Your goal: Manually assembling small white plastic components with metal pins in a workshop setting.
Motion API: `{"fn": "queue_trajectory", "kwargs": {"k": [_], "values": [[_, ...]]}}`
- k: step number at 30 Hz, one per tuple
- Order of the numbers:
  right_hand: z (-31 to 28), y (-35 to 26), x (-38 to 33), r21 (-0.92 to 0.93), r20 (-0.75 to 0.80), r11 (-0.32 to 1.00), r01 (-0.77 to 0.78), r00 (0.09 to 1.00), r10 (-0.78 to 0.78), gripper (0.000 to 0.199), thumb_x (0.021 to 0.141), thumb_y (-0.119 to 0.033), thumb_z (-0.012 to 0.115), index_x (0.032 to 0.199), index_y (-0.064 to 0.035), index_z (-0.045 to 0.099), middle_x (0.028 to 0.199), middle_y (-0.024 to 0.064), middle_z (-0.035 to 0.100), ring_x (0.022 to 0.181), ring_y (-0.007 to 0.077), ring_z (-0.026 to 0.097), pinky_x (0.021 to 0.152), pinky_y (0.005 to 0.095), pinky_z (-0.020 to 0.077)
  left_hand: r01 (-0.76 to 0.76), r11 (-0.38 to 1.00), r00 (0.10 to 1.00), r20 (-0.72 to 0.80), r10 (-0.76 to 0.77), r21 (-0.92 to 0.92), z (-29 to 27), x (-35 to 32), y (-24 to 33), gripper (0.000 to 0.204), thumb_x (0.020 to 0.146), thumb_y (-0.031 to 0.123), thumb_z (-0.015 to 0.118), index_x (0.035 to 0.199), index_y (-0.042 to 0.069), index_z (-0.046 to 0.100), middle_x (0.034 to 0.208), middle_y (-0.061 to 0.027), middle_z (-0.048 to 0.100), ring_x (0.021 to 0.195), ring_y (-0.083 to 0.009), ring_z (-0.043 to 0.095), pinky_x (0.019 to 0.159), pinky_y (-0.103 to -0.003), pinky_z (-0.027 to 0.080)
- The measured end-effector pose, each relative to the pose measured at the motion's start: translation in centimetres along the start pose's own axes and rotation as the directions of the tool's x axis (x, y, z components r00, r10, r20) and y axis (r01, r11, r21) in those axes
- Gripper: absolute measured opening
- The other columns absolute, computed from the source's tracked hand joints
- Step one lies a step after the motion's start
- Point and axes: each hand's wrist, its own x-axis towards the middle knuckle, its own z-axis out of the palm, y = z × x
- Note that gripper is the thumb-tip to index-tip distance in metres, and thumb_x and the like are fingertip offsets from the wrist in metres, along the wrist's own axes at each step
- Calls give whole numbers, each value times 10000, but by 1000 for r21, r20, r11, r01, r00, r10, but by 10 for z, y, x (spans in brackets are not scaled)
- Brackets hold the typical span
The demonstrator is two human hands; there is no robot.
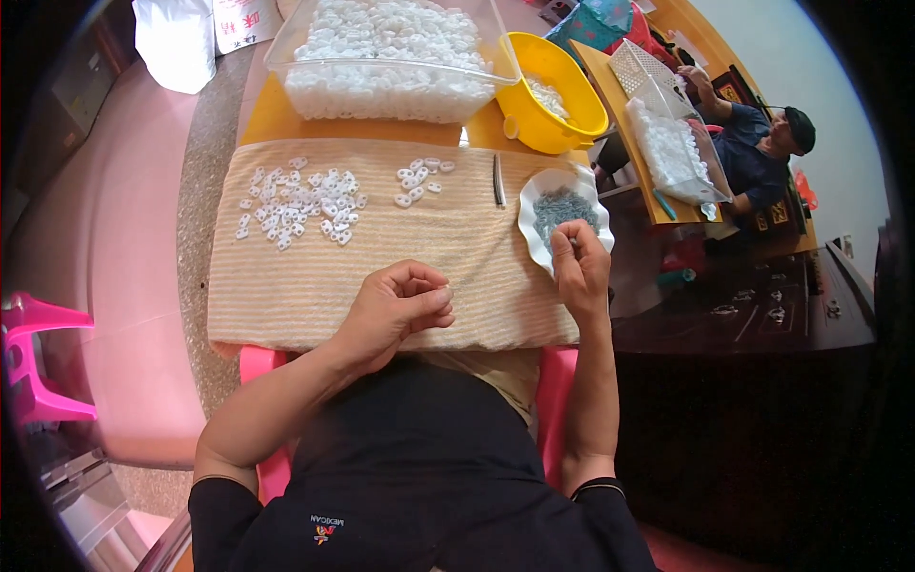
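My right hand (580, 272) reaches over the near rim of a white wavy-edged dish (530, 205), its thumb and fingers pinched together. Small grey-blue pieces (562, 208) fill the dish's middle; whether any is in the pinch is hidden. Over the towel's near part, my left hand (400, 310) is closed, thumb against curled fingers; anything at its fingertips is too small to name. Beyond it, many small white oval plastic pieces with two dark holes (303, 205) lie spread at the left. A smaller group of white pieces (416, 179) sits at the far middle.
A striped beige towel (381, 248) covers the table. Tweezers (498, 181) lie left of the dish. Behind stand a clear bin (381, 91) of white pieces and a yellow basin (534, 124). Another person (753, 148) sits at the right by a similar bin. Pink stool (48, 357) at left.
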Motion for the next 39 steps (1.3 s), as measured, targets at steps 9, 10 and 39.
{"fn": "queue_trajectory", "kwargs": {"k": [9,10,39], "values": [[50,-29,-33,408,294,899,-159,955,35,146,971,-139,516,898,-13,523,729,-5,466,529,54,449,467,192,375,24,1000,1000,5,-24,-2,1,0,-3,151,862,73,666,991,22,607,894,-45,626,799,-139,633,752,-293,567],[55,-31,-36,400,309,901,-166,950,38,149,970,-139,518,898,-10,522,758,3,471,537,54,454,474,192,381,19,1000,1000,19,-19,-7,1,0,-3,153,863,75,665,994,21,607,904,-46,629,801,-141,636,748,-290,568],[73,-30,-48,445,365,877,-183,931,9,62,893,-40,599,909,20,601,866,36,579,750,79,563,663,216,473,-12,998,999,38,14,-58,-2,1,-4,131,864,71,660,963,12,600,881,-69,644,756,-138,647,709,-258,568]]}}
